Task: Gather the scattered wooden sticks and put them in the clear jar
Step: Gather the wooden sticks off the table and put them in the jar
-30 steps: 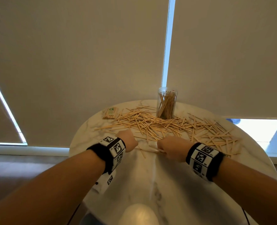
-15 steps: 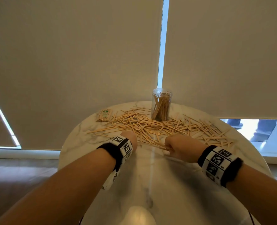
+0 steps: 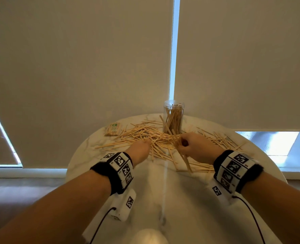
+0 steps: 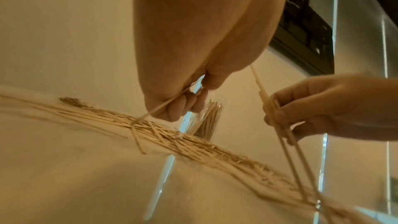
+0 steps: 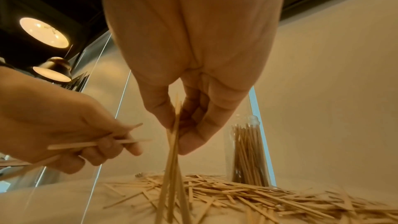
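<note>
Evidently to build one bundle, the right hand pinches several sticks on end while the left hand pinches a couple from the pile spread across the desk near the jar at the far edge.

Pale tan wooden sticks lie on a white worktop veined with faint grey marbling. The clear jar shows tan sticks inside. Black wristbands carry white blocks printed with black square codes. Beige blinds hang beyond.
</note>
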